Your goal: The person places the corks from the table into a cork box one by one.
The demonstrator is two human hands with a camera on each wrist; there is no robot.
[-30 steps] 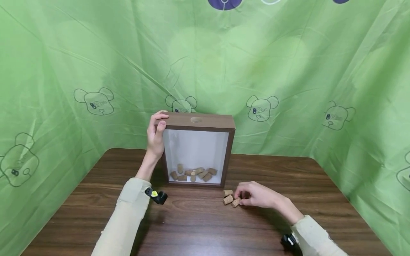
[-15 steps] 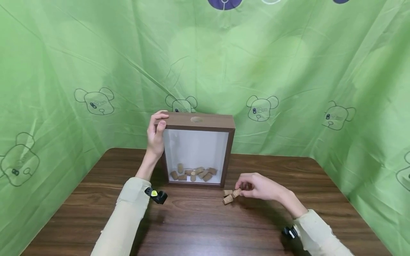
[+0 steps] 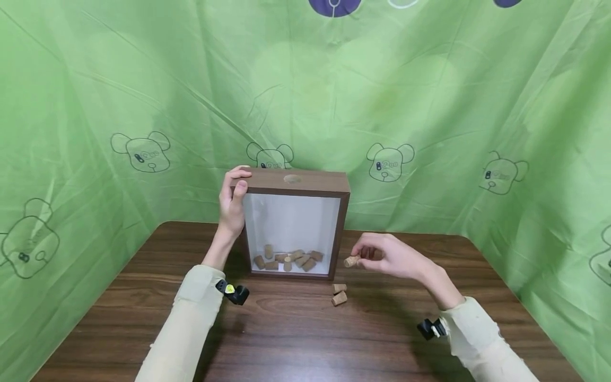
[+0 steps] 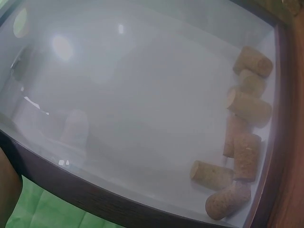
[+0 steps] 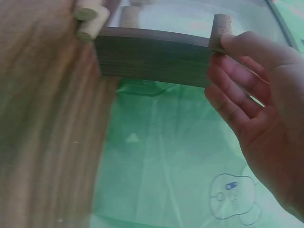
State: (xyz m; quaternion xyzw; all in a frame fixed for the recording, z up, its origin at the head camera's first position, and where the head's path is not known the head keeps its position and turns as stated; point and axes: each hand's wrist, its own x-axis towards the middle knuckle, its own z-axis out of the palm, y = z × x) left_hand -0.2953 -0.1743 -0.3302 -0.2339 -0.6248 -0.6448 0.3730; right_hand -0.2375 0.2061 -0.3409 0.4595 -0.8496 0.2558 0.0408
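Observation:
A brown wooden shadow box (image 3: pixel 342 223) with a clear front stands upright on the table, a round hole (image 3: pixel 292 179) in its top. Several corks (image 4: pixel 247 156) lie along its bottom inside. My left hand (image 3: pixel 232 207) grips the box's upper left corner, thumb on the front edge and fingers over the top. To the right of the box my right hand (image 3: pixel 389 256) pinches one cork (image 5: pixel 221 32) between thumb and fingers, held above the table. Two more corks (image 3: pixel 339 293) lie on the table just in front of the box's lower right corner.
The dark wood-grain table (image 3: pixel 296 339) carries the box near its back edge. A green cloth (image 3: pixel 429 106) with printed bear heads hangs behind and at both sides. Small black cameras (image 3: pixel 233 292) sit on both wrists.
My right hand has picked one cork off the table beside the other two and lifted it up toward the box's right side. The left hand and the box stay put.

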